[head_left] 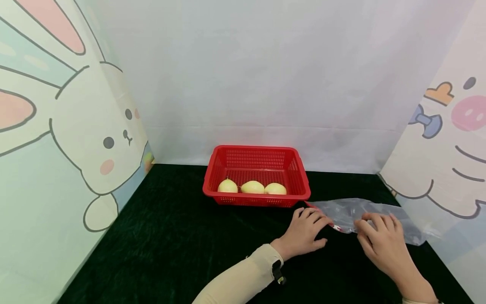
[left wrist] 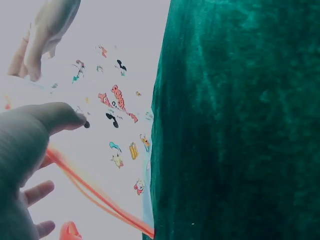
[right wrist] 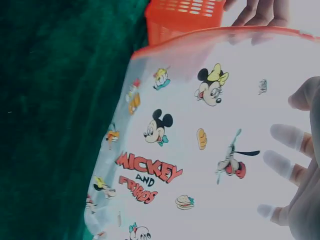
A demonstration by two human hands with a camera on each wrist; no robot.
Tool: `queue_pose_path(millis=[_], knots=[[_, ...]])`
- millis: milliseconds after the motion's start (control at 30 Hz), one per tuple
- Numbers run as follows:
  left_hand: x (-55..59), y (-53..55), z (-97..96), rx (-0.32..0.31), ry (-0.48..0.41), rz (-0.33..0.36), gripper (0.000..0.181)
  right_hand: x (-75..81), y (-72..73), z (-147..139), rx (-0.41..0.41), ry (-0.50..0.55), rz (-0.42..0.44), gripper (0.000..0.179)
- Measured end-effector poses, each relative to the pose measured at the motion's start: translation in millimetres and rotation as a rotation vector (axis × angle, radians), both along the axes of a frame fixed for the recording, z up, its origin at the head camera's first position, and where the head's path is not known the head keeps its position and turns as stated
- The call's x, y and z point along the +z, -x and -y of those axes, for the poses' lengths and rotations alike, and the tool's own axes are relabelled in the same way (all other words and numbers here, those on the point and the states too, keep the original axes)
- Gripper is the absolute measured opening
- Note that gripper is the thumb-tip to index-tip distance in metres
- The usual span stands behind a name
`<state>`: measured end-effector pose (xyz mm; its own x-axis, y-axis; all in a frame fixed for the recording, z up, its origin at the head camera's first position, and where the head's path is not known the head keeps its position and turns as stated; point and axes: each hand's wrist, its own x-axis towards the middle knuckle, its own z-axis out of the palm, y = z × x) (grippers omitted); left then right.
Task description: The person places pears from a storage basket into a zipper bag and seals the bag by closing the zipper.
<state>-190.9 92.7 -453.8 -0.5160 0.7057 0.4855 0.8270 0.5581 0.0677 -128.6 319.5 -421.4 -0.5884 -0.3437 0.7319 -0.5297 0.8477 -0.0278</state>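
A clear plastic bag (head_left: 345, 211) with a red closure strip lies flat on the right of the table, its cartoon prints showing in both wrist views. My left hand (head_left: 301, 234) is at the strip end, fingers spread and loosely bent, thumb apart from them. Over the bag's near side is my right hand (head_left: 383, 245), its fingers loosely bent; in the right wrist view its fingers (right wrist: 295, 170) reach over the printed film. Neither hand grips the bag. Left of the bag, three pale yellow pears (head_left: 252, 187) sit along the near side of a red basket (head_left: 258, 197).
Dark green cloth (head_left: 159, 236) covers the table. A plain pale backdrop (head_left: 265, 76) rises behind the basket. Cartoon-printed panels stand at both sides, a rabbit panel (head_left: 76, 169) on the left and a pig panel (head_left: 448, 169) on the right, close beyond the bag.
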Motion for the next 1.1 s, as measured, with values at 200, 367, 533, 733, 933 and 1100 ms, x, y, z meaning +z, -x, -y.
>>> queue_pose_path(millis=[200, 367, 533, 733, 933, 1100], knots=[[2.9, 5.3, 3.1, -0.007, -0.144, -0.072, 0.033, 15.9, 0.8, 5.8, 0.049, 0.039, -0.082, 0.049], [4.5, 8.5, 7.8, -0.011, -0.223, -0.076, 0.025, 26.0, 4.6, 10.7, 0.097, 0.077, -0.162, 0.047], [3.5, 10.8, 12.8, -0.002, -0.235, -0.076, 0.021, 31.7, -2.4, 13.0, 0.063, 0.089, -0.076, 0.049], [-0.8, 16.0, 23.0, 0.016, -0.249, -0.071, 0.016, 40.5, -1.7, 15.9, 0.130, 0.128, -0.136, 0.045], [-2.7, 23.3, 38.1, 0.022, -0.313, -0.015, 0.012, 51.1, 2.2, 20.6, 0.203, 0.155, -0.255, 0.041], [-2.2, 28.3, 50.4, 0.028, -0.377, -0.039, 0.008, 54.6, 1.6, 22.9, 0.192, 0.164, -0.255, 0.042]])
